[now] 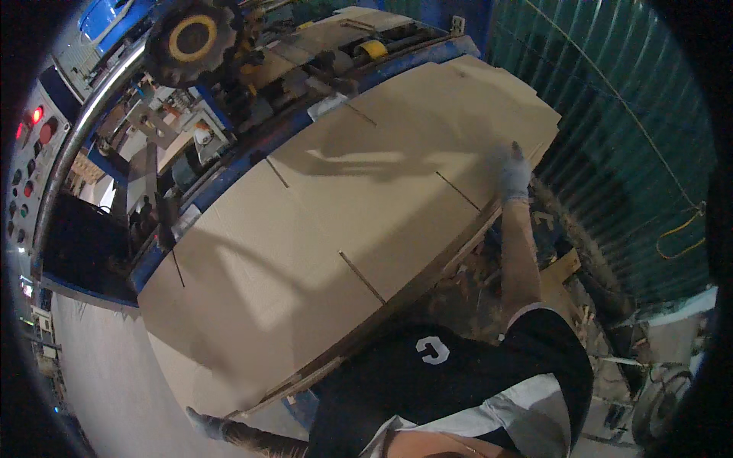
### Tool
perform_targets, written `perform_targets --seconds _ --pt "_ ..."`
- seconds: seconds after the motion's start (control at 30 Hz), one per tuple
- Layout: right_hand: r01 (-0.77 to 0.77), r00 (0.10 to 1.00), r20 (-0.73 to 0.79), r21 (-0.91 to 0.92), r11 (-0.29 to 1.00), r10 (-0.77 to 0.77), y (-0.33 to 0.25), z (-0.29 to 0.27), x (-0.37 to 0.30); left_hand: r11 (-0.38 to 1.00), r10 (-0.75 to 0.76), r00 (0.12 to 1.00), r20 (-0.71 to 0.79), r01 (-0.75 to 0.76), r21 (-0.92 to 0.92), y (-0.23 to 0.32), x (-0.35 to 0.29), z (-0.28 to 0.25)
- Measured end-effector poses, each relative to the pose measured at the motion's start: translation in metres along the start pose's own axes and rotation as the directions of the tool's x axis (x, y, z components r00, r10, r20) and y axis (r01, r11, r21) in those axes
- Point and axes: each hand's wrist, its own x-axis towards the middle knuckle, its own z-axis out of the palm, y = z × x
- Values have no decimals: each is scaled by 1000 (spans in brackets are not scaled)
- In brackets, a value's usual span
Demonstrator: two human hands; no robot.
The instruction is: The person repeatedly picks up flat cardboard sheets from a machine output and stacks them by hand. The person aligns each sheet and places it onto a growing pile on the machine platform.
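slotted cardboard [298, 221], large, lying along our side of blue machine [263, 153]. our left hand [208, 424] at corner away from machine, right hand [515, 177] toward machine's right end; grip of either, we cannot tell. risk: cardboard buckling, should we lift unevenly.

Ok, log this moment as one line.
slotted tan cardboard sheet: alongside blue metal machine; grey-gloved left hand: at lower-left corner; grey-gloved right hand: at right end
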Motion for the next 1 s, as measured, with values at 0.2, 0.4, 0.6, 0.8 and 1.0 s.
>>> perform_targets --seconds 0.2,0.4,0.6,0.8,1.0 --pt "-256 905 11 813 523 426 -24 -35 26 835 206 979 1 -175 -521 33 -5 -59" --pt "-240 968 71 538 808 240 -127 -31 33 709 364 830 423 48 -703 84 -12 -65" --pt "-32 988 157 214 976 -2 -209 -62 -47 798 249 836 490 109 -593 89 -91 -50" --pt "725 453 490 283 628 -745 -211 -37 -156 550 776 189 602 -670 -498 118 -207 -33" --pt "830 63 819 274 486 -570 -237 -10 -156 141 590 -171 789 -941 -309 137 -224 -13"
